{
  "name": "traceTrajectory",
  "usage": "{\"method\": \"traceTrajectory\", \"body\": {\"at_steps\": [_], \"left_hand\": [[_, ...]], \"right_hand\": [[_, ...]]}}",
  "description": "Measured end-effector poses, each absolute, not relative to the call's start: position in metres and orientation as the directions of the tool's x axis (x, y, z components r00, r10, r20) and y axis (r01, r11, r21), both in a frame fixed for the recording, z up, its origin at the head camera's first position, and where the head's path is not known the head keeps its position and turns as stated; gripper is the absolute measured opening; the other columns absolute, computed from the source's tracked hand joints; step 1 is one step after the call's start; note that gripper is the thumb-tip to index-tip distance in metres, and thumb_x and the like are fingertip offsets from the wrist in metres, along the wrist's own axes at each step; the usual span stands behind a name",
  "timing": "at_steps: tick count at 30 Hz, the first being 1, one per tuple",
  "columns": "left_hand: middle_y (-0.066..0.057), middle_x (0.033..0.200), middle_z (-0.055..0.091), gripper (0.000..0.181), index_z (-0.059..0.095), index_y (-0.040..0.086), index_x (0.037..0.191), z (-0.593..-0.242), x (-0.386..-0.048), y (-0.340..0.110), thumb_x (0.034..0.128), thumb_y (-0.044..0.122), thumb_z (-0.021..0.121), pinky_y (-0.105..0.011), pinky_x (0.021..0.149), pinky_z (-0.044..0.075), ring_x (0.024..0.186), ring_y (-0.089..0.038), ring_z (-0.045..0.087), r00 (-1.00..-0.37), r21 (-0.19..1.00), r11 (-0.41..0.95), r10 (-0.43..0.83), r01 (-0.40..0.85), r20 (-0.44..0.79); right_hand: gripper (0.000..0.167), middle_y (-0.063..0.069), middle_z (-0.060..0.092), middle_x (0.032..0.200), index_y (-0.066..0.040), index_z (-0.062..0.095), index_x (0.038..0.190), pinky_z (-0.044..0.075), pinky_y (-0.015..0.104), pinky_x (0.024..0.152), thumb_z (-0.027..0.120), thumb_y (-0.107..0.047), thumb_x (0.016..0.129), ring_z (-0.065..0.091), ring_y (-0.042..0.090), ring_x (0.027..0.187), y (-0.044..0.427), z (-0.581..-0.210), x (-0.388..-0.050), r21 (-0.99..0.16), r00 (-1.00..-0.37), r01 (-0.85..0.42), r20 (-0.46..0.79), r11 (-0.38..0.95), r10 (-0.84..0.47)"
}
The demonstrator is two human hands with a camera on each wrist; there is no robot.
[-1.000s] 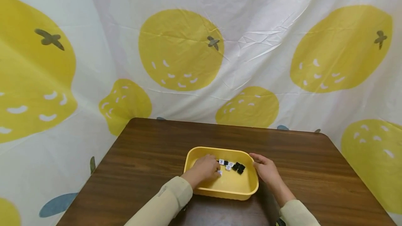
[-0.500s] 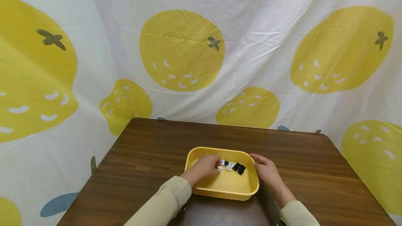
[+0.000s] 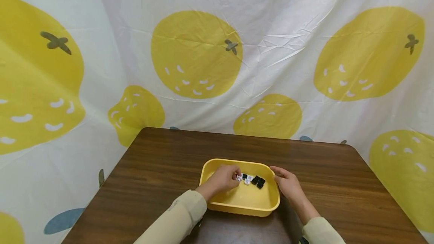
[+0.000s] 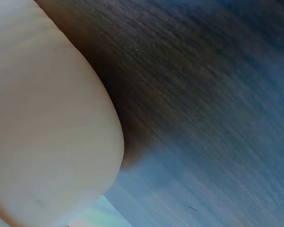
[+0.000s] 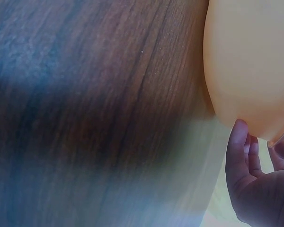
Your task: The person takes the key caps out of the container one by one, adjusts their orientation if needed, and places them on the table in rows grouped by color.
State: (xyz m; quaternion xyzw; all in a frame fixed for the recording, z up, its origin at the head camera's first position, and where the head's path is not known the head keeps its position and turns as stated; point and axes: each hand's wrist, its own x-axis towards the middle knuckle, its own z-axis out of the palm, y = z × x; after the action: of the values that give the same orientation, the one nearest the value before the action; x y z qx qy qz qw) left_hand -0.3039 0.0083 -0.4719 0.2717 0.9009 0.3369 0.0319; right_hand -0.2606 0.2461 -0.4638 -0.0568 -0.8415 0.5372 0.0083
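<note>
A shallow yellow plastic tub (image 3: 251, 211) stands on the table, with small black and white square pieces inside. My left hand (image 3: 222, 179) reaches into it over the near left side, and its fingers pinch a small white piece (image 3: 239, 178). At the right end my right hand (image 3: 288, 184) grips the tub's rim. In the right wrist view the right hand (image 5: 262, 177) has its fingers against the outer wall (image 5: 248, 71) and its thumb at the rim. Only the tub's outer wall (image 4: 52, 123) and table show in the left wrist view; the left hand is out of sight there.
Beside the left hand lie white pieces with dark print (image 3: 247, 181) and a black piece (image 3: 245, 176). A cluster of several black pieces (image 3: 258, 181) sits further right in the tub. The dark wooden table (image 3: 162, 168) ends at a lemon-patterned cloth (image 3: 271, 67).
My left hand has shifted slightly right and away from me inside the tub, carrying a white piece toward the other pieces. The right hand has stayed at the rim.
</note>
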Motion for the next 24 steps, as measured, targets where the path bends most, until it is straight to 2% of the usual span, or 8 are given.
{"method": "traceTrajectory", "body": {"at_steps": [5, 10, 14, 24], "left_hand": [[-0.001, 0.077, 0.062, 0.019, 0.063, 0.011, 0.088, -0.4712, -0.3043, 0.0071, 0.0772, -0.001, 0.071, -0.020, 0.060, 0.042, 0.065, -0.007, 0.049, -0.845, 0.596, 0.637, 0.516, 0.490, 0.144], [0.003, 0.074, 0.058, 0.018, 0.061, 0.011, 0.087, -0.4699, -0.3045, 0.0058, 0.0812, 0.007, 0.078, -0.020, 0.060, 0.042, 0.065, -0.007, 0.048, -0.842, 0.574, 0.649, 0.521, 0.499, 0.143], [0.007, 0.071, 0.055, 0.016, 0.062, 0.011, 0.091, -0.4689, -0.3032, 0.0051, 0.0846, 0.009, 0.077, -0.020, 0.058, 0.043, 0.060, -0.005, 0.049, -0.843, 0.589, 0.643, 0.523, 0.490, 0.130], [0.004, 0.073, 0.061, 0.011, 0.070, 0.010, 0.098, -0.4672, -0.3030, 0.0032, 0.0878, 0.010, 0.074, -0.022, 0.061, 0.045, 0.060, -0.005, 0.051, -0.838, 0.616, 0.616, 0.528, 0.491, 0.140]], "right_hand": [[0.040, 0.030, 0.054, 0.133, 0.005, 0.055, 0.136, 0.049, 0.037, 0.087, 0.048, -0.003, 0.098, 0.056, 0.037, 0.115, 0.2461, -0.4635, -0.2609, -0.905, -0.993, 0.092, -0.051, 0.416, 0.109], [0.040, 0.030, 0.054, 0.134, 0.006, 0.055, 0.136, 0.047, 0.045, 0.096, 0.048, -0.003, 0.098, 0.053, 0.039, 0.119, 0.2460, -0.4632, -0.2607, -0.905, -0.993, 0.096, -0.056, 0.415, 0.107], [0.040, 0.029, 0.053, 0.134, 0.005, 0.054, 0.137, 0.044, 0.048, 0.099, 0.048, -0.003, 0.098, 0.052, 0.040, 0.121, 0.2463, -0.4634, -0.2607, -0.905, -0.992, 0.104, -0.064, 0.413, 0.109], [0.040, 0.028, 0.054, 0.133, 0.004, 0.054, 0.138, 0.046, 0.045, 0.096, 0.048, -0.004, 0.099, 0.053, 0.038, 0.119, 0.2468, -0.4632, -0.2621, -0.904, -0.992, 0.112, -0.074, 0.413, 0.106]]}}
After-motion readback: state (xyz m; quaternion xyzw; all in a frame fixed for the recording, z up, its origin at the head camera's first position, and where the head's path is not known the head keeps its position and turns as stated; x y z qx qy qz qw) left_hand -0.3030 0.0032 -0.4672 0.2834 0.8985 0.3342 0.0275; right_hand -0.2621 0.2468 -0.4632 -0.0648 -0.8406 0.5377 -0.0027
